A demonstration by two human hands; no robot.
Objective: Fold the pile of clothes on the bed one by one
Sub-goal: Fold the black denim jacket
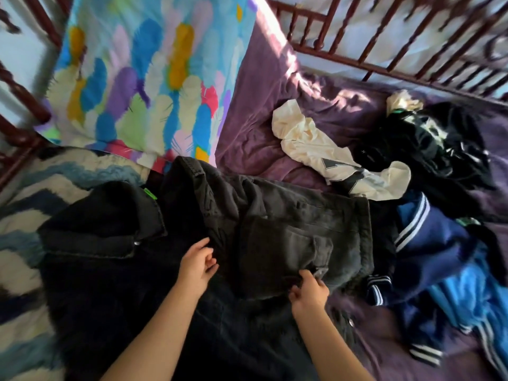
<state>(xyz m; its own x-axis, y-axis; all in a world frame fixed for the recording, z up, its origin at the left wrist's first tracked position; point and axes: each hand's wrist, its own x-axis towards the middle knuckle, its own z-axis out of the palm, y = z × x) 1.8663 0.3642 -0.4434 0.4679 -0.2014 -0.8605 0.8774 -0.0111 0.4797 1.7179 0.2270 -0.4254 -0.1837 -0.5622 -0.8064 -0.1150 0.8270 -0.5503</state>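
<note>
Purple bedsheet (275, 138) gives you a flat working surface, so the faded dark grey denim jeans (288, 224) lie spread before you, apart from the unfolded pile of clothes (439, 229) at your right. Your right hand (309, 294) pinches the jeans' near edge by the pocket, likely to fold it over. Your left hand (196, 266) sits loosely curled on the fabric; you cannot tell whether it grips.

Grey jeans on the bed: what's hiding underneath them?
The faded grey denim jeans lie over a black collared denim jacket, which pokes out at the left. Whatever sits beneath their middle is covered.
</note>
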